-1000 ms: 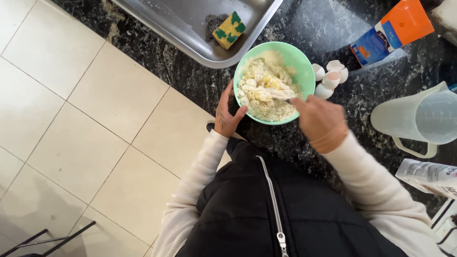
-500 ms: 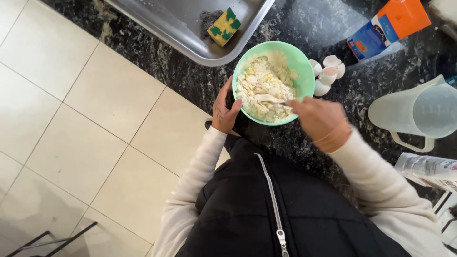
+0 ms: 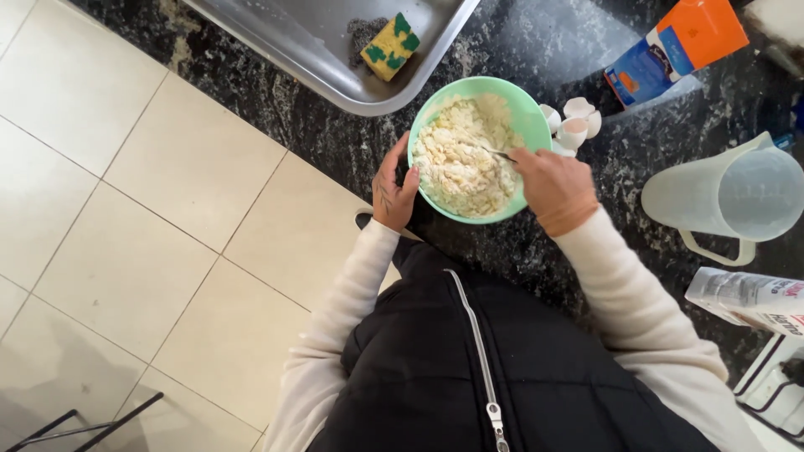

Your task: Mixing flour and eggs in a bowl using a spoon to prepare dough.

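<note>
The green bowl (image 3: 477, 151) stood near the front edge of the dark worktop (image 3: 335, 142), full of pale crumbly dough (image 3: 459, 163). I saw that my right hand (image 3: 553, 188) had moved from the bowl's middle to its right rim, its grip closed on a thin metal utensil (image 3: 494, 151); the lumps looked finer than a second ago. My left hand (image 3: 394, 188) still clasped the bowl's left side. Eggshells (image 3: 574, 121) lay just behind.
</note>
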